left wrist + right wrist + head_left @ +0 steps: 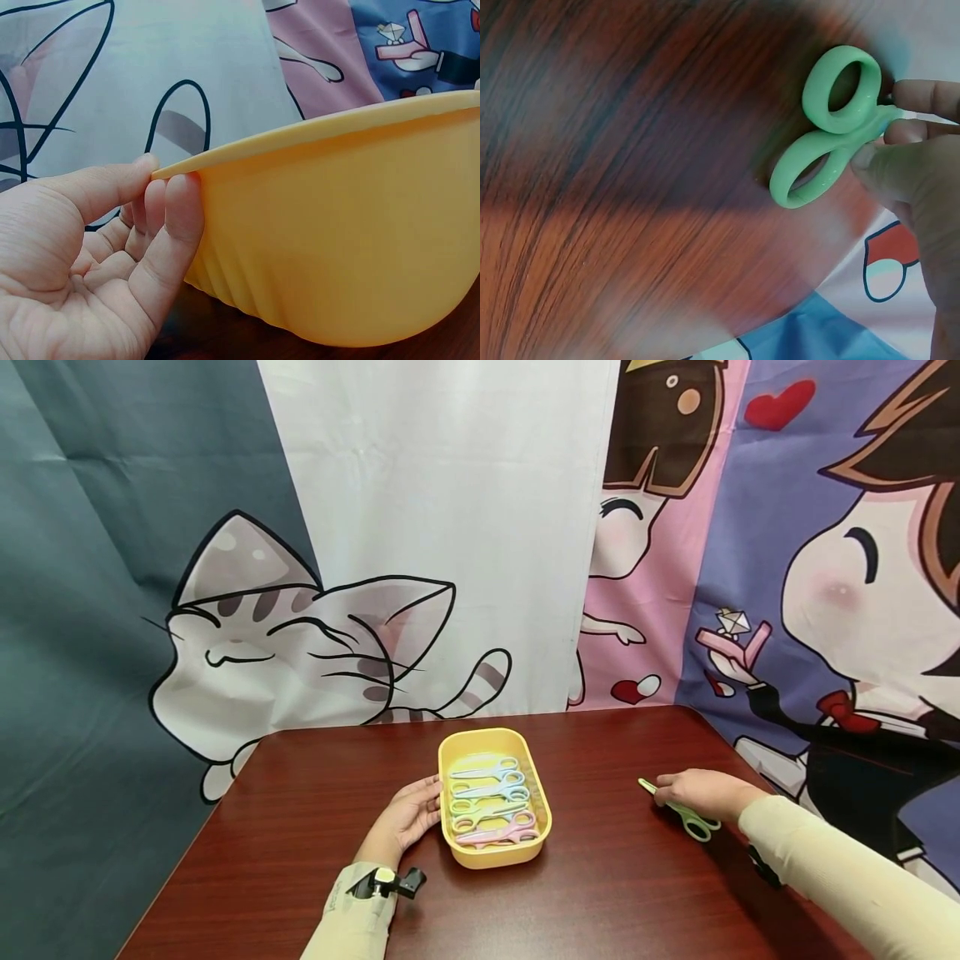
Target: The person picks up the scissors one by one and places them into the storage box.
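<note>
A yellow plastic basket stands on the dark red wooden table, with several pastel scissors in blue, green and pink lying inside. The left hand is at its left side; in the left wrist view, thumb and fingers pinch the basket's rim. Off to the right, the right hand holds a pair of green scissors by the middle, the two finger loops pointing back toward the person. The green blade tip pokes out beyond the fingers in the head view.
The wooden table ends at a cloth backdrop printed with cartoon figures and a cat. A dark wrist camera mount sits on the left sleeve.
</note>
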`<action>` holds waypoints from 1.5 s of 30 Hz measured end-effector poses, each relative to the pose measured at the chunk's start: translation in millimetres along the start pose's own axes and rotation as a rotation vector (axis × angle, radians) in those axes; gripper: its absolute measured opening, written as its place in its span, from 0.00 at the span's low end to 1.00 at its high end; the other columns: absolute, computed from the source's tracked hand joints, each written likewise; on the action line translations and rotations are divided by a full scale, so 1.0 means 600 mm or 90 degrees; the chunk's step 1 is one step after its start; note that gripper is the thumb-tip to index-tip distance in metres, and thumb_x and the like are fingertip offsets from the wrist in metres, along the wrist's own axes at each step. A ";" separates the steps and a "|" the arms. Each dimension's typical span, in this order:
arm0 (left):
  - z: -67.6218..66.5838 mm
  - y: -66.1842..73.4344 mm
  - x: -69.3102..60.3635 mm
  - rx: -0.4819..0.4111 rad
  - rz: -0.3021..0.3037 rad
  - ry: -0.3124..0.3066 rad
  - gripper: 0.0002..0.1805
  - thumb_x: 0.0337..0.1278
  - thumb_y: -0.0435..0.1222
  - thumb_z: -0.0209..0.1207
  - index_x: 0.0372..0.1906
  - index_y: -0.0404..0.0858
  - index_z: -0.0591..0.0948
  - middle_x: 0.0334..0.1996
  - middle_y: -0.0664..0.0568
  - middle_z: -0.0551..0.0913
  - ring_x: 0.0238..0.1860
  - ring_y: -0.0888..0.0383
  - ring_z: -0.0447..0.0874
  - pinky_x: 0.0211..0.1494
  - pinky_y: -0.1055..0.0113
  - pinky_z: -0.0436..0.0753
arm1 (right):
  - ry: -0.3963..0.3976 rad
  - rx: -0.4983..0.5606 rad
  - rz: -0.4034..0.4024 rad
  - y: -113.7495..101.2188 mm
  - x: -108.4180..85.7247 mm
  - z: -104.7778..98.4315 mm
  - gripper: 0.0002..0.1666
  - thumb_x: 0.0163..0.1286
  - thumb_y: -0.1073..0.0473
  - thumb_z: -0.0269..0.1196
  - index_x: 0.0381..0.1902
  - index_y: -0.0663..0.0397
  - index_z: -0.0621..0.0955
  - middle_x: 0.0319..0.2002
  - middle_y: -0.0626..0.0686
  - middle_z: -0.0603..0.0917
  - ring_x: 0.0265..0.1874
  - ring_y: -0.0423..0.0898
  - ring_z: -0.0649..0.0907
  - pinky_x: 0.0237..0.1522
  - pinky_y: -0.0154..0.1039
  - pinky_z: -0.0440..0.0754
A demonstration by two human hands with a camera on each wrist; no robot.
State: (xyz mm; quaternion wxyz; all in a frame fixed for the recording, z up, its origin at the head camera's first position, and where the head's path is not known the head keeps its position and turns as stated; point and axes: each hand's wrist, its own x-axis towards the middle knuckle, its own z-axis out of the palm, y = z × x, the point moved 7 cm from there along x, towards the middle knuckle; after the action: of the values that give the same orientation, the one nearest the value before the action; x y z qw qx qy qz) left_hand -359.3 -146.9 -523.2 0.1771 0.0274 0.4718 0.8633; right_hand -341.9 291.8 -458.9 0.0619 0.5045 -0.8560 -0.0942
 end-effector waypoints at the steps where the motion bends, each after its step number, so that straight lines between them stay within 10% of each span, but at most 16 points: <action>1: 0.000 0.000 0.000 -0.001 -0.001 0.001 0.15 0.77 0.28 0.48 0.62 0.28 0.66 0.36 0.51 0.84 0.32 0.64 0.81 0.36 0.72 0.85 | 0.000 -0.016 -0.007 -0.002 0.001 0.000 0.23 0.53 0.76 0.68 0.37 0.41 0.83 0.40 0.51 0.84 0.27 0.40 0.82 0.28 0.35 0.84; 21: -0.002 0.000 0.002 0.010 0.000 0.009 0.14 0.77 0.29 0.49 0.61 0.30 0.68 0.35 0.52 0.82 0.31 0.65 0.80 0.36 0.73 0.85 | 0.086 -0.107 -0.103 -0.004 0.008 -0.015 0.24 0.36 0.74 0.72 0.23 0.41 0.76 0.31 0.43 0.74 0.28 0.40 0.73 0.24 0.30 0.70; 34: -0.004 -0.002 0.001 0.003 0.002 0.004 0.11 0.77 0.28 0.49 0.57 0.32 0.72 0.34 0.52 0.83 0.31 0.64 0.80 0.36 0.72 0.85 | 0.088 0.030 0.034 0.028 0.033 -0.054 0.21 0.51 0.68 0.77 0.33 0.44 0.77 0.28 0.39 0.76 0.27 0.36 0.76 0.29 0.37 0.79; 45: -0.004 -0.002 0.004 0.007 0.005 -0.003 0.11 0.77 0.29 0.49 0.58 0.31 0.71 0.35 0.52 0.83 0.31 0.64 0.79 0.36 0.72 0.85 | 0.180 0.043 0.079 0.025 0.151 -0.116 0.11 0.65 0.65 0.70 0.41 0.47 0.82 0.34 0.42 0.75 0.33 0.40 0.78 0.37 0.42 0.82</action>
State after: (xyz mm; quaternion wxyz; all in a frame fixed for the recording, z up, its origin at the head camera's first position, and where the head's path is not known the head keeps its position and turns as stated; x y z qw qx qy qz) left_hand -361.6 -147.5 -526.1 0.1745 0.0321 0.4762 0.8613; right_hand -384.4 212.7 -387.0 0.1704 0.4607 -0.8710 0.0109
